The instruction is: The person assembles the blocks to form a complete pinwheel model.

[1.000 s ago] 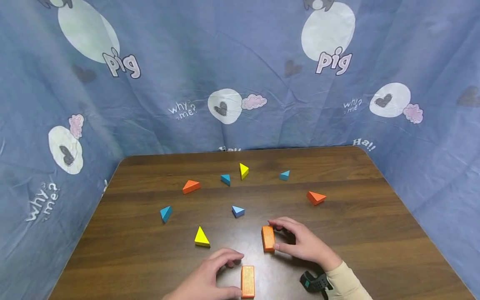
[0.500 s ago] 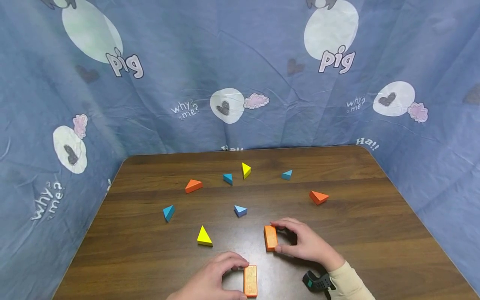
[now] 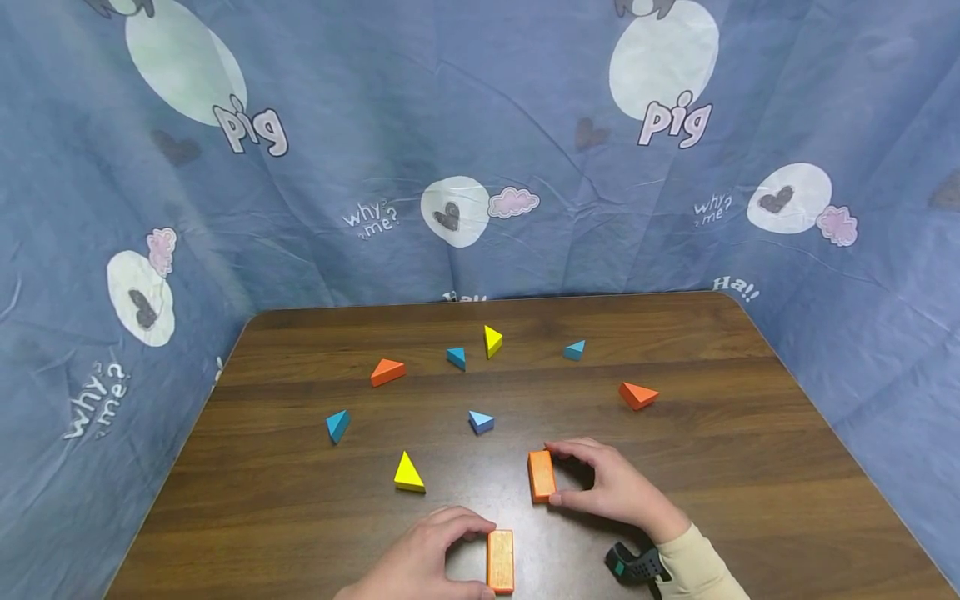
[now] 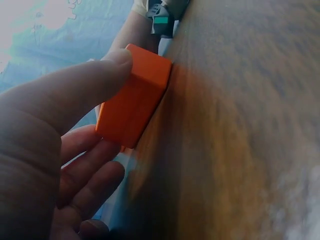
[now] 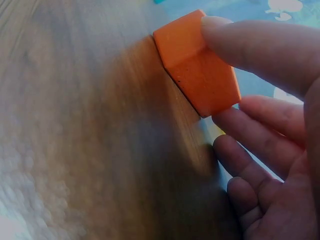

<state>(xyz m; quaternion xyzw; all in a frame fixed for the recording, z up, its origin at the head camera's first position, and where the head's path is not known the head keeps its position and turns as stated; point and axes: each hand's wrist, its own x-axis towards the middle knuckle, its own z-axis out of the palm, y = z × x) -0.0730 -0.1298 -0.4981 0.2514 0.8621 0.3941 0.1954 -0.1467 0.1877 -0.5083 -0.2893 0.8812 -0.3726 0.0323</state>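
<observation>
Pinching the nearer orange block by its short ends, the left hand sits lowest in the head view, thumb at the near end and a fingertip at the far end. The left wrist view shows the block resting on the table, the other fingers loosely curled beneath. A little farther out, the right hand has a like grip on the second orange block, thumb at the near end, a finger at the far corner; a black band circles that wrist.

Both blocks look like painted wood: probably light, stiff, hard to damage, perhaps a bit slick on the smooth faces. Their flat ends seem the best place to take hold, pressed squarely, since a corner hold could let a block twist.

Beyond the left hand lies a yellow wedge, then a left blue wedge and a pale blue wedge. Farther back come a right orange wedge, a left orange wedge, two small blue wedges and the far yellow wedge. Behind the table hangs a printed blue cloth.
</observation>
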